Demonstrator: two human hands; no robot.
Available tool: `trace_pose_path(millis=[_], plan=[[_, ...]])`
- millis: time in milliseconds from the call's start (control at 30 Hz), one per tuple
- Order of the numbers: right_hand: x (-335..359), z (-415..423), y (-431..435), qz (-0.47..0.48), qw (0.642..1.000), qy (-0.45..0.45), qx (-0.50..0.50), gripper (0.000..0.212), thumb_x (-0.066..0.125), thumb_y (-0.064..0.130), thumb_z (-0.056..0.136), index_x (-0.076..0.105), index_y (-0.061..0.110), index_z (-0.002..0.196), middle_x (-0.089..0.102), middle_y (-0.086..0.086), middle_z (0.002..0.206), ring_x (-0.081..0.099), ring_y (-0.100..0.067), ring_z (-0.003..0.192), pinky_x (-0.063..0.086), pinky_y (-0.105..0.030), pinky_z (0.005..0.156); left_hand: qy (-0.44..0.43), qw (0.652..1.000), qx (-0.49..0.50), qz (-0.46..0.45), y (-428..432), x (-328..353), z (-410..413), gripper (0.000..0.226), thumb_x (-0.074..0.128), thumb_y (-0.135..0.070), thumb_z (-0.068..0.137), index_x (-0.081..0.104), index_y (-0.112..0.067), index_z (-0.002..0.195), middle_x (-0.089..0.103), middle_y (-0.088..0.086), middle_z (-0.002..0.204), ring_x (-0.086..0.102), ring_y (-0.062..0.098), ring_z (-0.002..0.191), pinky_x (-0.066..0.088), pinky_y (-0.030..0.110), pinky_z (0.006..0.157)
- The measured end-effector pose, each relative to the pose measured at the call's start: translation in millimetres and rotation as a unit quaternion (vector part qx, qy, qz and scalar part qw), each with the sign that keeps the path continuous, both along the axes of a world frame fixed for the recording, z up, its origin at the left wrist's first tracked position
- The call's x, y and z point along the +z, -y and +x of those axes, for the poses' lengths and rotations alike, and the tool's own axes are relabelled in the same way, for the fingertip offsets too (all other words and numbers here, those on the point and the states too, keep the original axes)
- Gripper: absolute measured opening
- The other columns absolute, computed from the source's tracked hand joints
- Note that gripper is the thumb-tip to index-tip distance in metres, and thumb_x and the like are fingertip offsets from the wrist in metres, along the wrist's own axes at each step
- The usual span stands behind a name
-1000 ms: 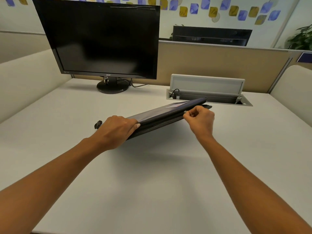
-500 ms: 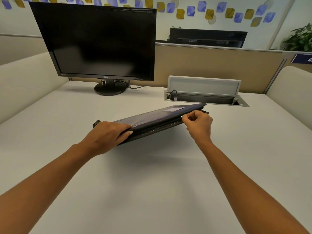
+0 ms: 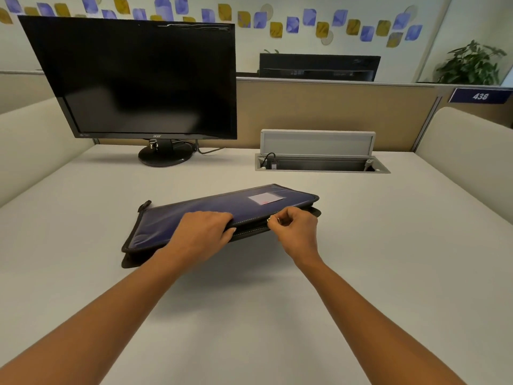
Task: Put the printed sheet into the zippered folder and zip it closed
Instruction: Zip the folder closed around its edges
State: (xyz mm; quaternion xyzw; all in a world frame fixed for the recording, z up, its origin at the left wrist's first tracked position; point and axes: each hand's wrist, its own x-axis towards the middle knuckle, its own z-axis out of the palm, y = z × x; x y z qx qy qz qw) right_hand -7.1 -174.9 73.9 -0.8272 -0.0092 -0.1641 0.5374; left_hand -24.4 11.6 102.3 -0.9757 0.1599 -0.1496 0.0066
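The folder (image 3: 194,215) lies on the tabletop (image 3: 249,315) in front of the monitor (image 3: 138,79) and the cable box (image 3: 319,151). Its blue top faces up, and its near long edge is toward the person. The sheet cannot be seen.

The left hand (image 3: 204,232) grips that near edge, fingers curled over the top face and thumb against the zip side. The right hand (image 3: 294,229) is closed in a pinch on the zip pull (image 3: 269,219), which sits right of the middle of the edge, short of the right corner.

A second ago the left hand covered the folder's left end. It now holds nearer the middle, so the left corner and its black tab (image 3: 145,204) are bare. The gap between the two hands has narrowed. The pull has come a little leftward along the edge. The head has also risen: the folder was seen almost edge-on with its right end up, and now much of its top shows, with the pale label (image 3: 265,198) in full. A shadow lies on the tabletop under the near edge below the right hand.
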Motion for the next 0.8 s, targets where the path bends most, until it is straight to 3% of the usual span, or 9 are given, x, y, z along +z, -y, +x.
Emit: trace_pose_path(millis=[67, 133, 200, 267, 400, 533, 667, 733, 800], plan=[[-6.7, -6.9, -2.2, -0.002, 1.0, 0.002, 0.009, 0.012, 0.067, 0.011, 0.078, 0.06, 0.014, 0.068, 0.059, 0.004, 0.059, 0.054, -0.006, 0.052, 0.047, -0.019, 0.055, -0.011, 1.0, -0.007, 0.007, 13.2, -5.8, 3.4, 0.029, 0.038, -0.039, 0.094, 0.055, -0.023, 0.111, 0.067, -0.003, 0.105, 0.062, 0.019, 0.091, 0.045, 0.032, 0.064], [-14.0, -13.9, -3.7, -0.002, 1.0, 0.003, 0.017, 0.012, 0.067, 0.011, 0.077, 0.061, 0.013, 0.067, 0.059, 0.002, 0.059, 0.053, -0.008, 0.051, 0.051, -0.024, 0.057, -0.021, 1.0, -0.012, 0.016, 25.4, -13.3, 5.8, 0.034, 0.036, -0.041, 0.095, 0.05, -0.022, 0.119, 0.062, -0.001, 0.115, 0.059, 0.018, 0.102, 0.047, 0.032, 0.066], [-21.5, -20.1, -4.4, -0.01, 1.0, 0.004, 0.025, 0.011, 0.067, 0.011, 0.077, 0.062, 0.011, 0.067, 0.061, 0.0, 0.061, 0.054, -0.009, 0.052, 0.053, -0.026, 0.06, -0.046, 0.998, -0.01, 0.029, 35.1, -21.9, 7.1, 0.041, 0.032, -0.042, 0.096, 0.041, -0.02, 0.13, 0.05, -0.001, 0.135, 0.046, 0.017, 0.126, 0.049, 0.033, 0.072], [-27.6, -24.2, -3.8, -0.021, 0.999, 0.002, 0.028, 0.01, 0.068, 0.013, 0.077, 0.062, 0.011, 0.069, 0.061, 0.001, 0.063, 0.054, -0.007, 0.053, 0.052, -0.02, 0.06, -0.071, 0.996, -0.007, 0.045, 40.3, -29.6, 6.4, 0.048, 0.028, -0.042, 0.097, 0.032, -0.018, 0.139, 0.037, -0.001, 0.147, 0.03, 0.015, 0.137, 0.05, 0.033, 0.077], [-34.1, -28.3, 0.3, -0.04, 0.999, 0.019, 0.028, 0.008, 0.068, 0.014, 0.078, 0.065, 0.011, 0.072, 0.061, 0.004, 0.065, 0.054, -0.002, 0.053, 0.045, -0.003, 0.058, -0.067, 0.995, -0.022, 0.064, 38.6, -39.6, 4.1, 0.051, 0.021, -0.04, 0.099, 0.023, -0.016, 0.143, 0.029, 0.0, 0.151, 0.03, 0.015, 0.138, 0.049, 0.032, 0.083], [-35.7, -29.4, 4.9, -0.055, 0.997, 0.033, 0.036, 0.006, 0.068, 0.015, 0.079, 0.067, 0.01, 0.078, 0.066, 0.002, 0.071, 0.056, 0.0, 0.057, 0.045, 0.001, 0.061, -0.054, 0.996, -0.038, 0.06, 34.1, -40.3, 4.6, 0.049, 0.02, -0.039, 0.099, 0.024, -0.017, 0.143, 0.028, 0.0, 0.151, 0.03, 0.015, 0.138, 0.049, 0.031, 0.085], [-35.8, -24.8, 22.3, -0.036, 0.999, 0.033, -0.005, 0.014, 0.069, 0.012, 0.076, 0.064, 0.019, 0.065, 0.059, 0.014, 0.057, 0.056, 0.0, 0.051, 0.045, -0.007, 0.054, -0.043, 0.996, -0.052, 0.062, 25.2, -41.8, 1.3, 0.049, 0.019, -0.039, 0.099, 0.025, -0.018, 0.143, 0.029, -0.002, 0.151, 0.031, 0.013, 0.137, 0.047, 0.03, 0.089], [-36.0, -21.5, 37.4, -0.017, 0.999, 0.019, -0.042, 0.019, 0.069, 0.01, 0.074, 0.061, 0.021, 0.061, 0.058, 0.015, 0.053, 0.055, -0.001, 0.048, 0.051, -0.02, 0.053, -0.042, 0.996, -0.058, 0.052, 18.8, -42.0, -0.3, 0.049, 0.02, -0.038, 0.099, 0.027, -0.017, 0.143, 0.031, -0.001, 0.15, 0.032, 0.014, 0.137, 0.046, 0.03, 0.093], [-36.0, -17.9, 52.1, -0.009, 0.998, 0.007, -0.067, 0.015, 0.069, 0.011, 0.075, 0.063, 0.014, 0.062, 0.061, 0.005, 0.055, 0.055, -0.008, 0.051, 0.057, -0.034, 0.057, -0.041, 0.996, -0.064, 0.037, 12.7, -42.3, -1.8, 0.049, 0.023, -0.037, 0.099, 0.029, -0.016, 0.142, 0.033, 0.001, 0.149, 0.034, 0.015, 0.136, 0.045, 0.03, 0.095]])
